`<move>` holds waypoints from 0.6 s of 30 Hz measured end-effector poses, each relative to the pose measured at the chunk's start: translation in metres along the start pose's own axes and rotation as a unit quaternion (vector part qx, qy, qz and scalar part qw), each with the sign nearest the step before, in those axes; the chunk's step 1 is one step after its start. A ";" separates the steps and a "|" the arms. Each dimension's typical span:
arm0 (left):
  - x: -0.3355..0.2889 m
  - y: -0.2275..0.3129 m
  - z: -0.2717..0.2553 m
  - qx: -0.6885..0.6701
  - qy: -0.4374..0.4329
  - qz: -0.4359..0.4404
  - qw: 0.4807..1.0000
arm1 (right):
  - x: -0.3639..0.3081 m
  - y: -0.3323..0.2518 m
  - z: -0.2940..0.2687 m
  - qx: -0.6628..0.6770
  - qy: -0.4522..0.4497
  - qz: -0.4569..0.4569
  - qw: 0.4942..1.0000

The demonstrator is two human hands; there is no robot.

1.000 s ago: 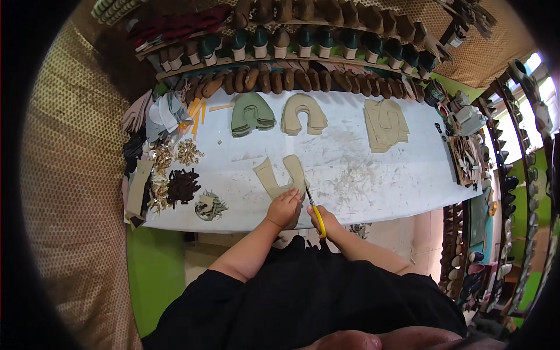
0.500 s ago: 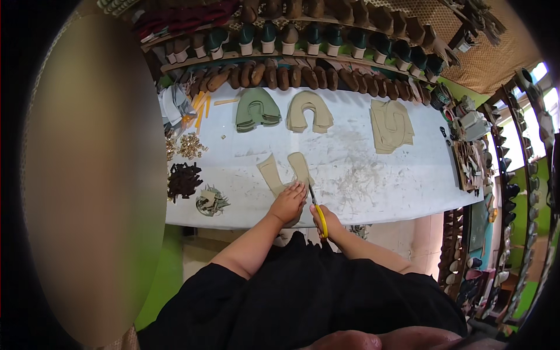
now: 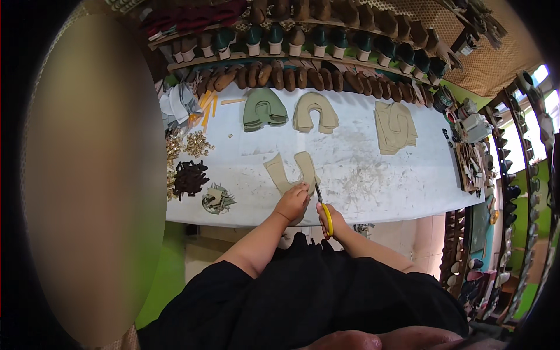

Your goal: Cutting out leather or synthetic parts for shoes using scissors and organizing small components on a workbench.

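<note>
A beige U-shaped piece of shoe material (image 3: 276,168) lies near the front edge of the table, its two arms pointing away from me. My left hand (image 3: 293,204) holds its curved near end, fingers over the top; the part beneath the palm is hidden. Closed round the yellow handles of a pair of scissors (image 3: 328,218), my right hand (image 3: 333,221) is just right of it. The blades point away from me along the piece's right outer edge. How far apart they are is hard to tell.
Farther back lie stacked green pieces (image 3: 263,116), beige curved pieces (image 3: 328,119) and more beige pieces (image 3: 395,131). To the left are green scraps (image 3: 218,200), dark strips (image 3: 190,178) and gold-coloured bits (image 3: 199,144). Shoe lasts (image 3: 290,79) line the far side. A large blurred shape (image 3: 93,175) blocks the left.
The table and its contents appear slightly farther right in the view. The scissors have shifted a little right of my left hand, which stays on the beige piece.
</note>
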State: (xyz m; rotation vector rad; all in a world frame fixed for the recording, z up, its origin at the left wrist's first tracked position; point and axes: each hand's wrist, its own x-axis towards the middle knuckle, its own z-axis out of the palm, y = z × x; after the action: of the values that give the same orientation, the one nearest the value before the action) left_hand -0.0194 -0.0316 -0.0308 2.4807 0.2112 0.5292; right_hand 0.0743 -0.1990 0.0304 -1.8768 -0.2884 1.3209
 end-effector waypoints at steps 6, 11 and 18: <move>0.003 0.005 -0.004 -0.002 0.019 0.009 1.000 | 0.000 -0.006 0.008 0.006 0.023 0.010 1.000; -0.001 0.003 -0.002 -0.020 0.035 0.007 0.999 | -0.001 -0.019 0.014 -0.006 0.031 0.000 0.999; -0.003 -0.006 0.005 -0.003 0.028 0.034 0.999 | 0.005 -0.016 0.017 -0.009 0.034 -0.012 0.999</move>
State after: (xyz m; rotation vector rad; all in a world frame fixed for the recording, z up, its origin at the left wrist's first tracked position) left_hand -0.0198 -0.0303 -0.0387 2.4771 0.1472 0.6275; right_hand 0.0656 -0.1772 0.0358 -1.9239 -0.2884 1.2394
